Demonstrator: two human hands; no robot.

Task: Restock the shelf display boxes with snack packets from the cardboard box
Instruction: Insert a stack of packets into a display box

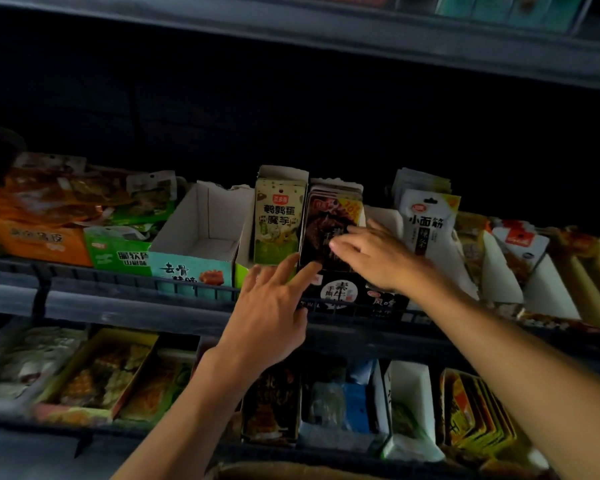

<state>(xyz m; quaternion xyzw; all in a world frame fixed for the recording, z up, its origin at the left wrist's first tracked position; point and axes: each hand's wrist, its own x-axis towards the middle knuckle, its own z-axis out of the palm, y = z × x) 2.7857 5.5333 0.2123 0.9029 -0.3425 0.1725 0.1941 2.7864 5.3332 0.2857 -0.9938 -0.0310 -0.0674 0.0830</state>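
While fingers (340, 244) touch, dark packets (326, 233) (upright)

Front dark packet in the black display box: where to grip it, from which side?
Likely the top edge of the dark packet, from above and in front. It stands upright with more packets stacked behind, the black box wall covers its bottom, and the green packet hems its left side. Both hands, left and right, already touch its face with straight fingers.
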